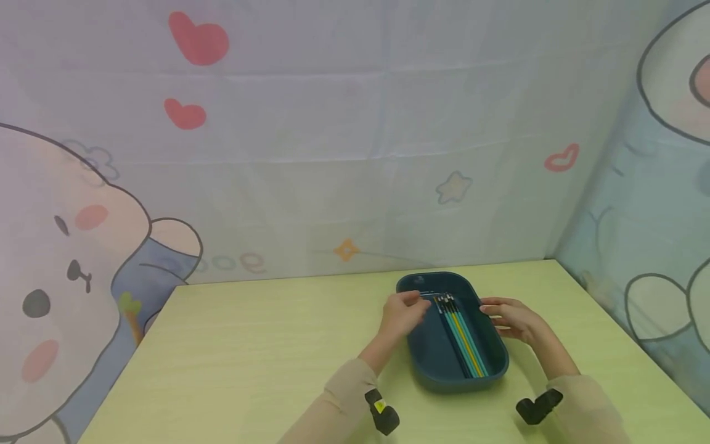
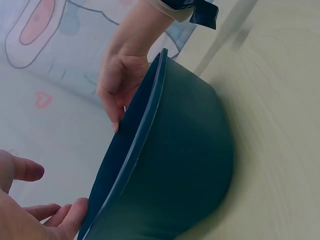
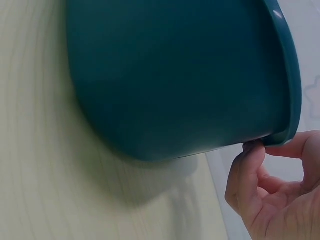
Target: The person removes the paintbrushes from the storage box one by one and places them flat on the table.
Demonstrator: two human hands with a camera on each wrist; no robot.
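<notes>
A dark teal plastic basin stands on the table, its walls tall in both wrist views. Inside lies a bundle of slim pencil-like sticks, teal, yellow and dark, with black and pale far ends. My left hand reaches over the basin's left rim, its fingers near those far ends. The left wrist view shows its thumb held apart from the other fingers, which are at the rim. At the right rim, my right hand grips the basin's edge between thumb and fingers.
The pale yellow table extends widely to the left of the basin. Behind it hangs a printed cloth with hearts and cartoon animals, and more cloth runs along the right side. Black wrist cameras sit on both sleeves.
</notes>
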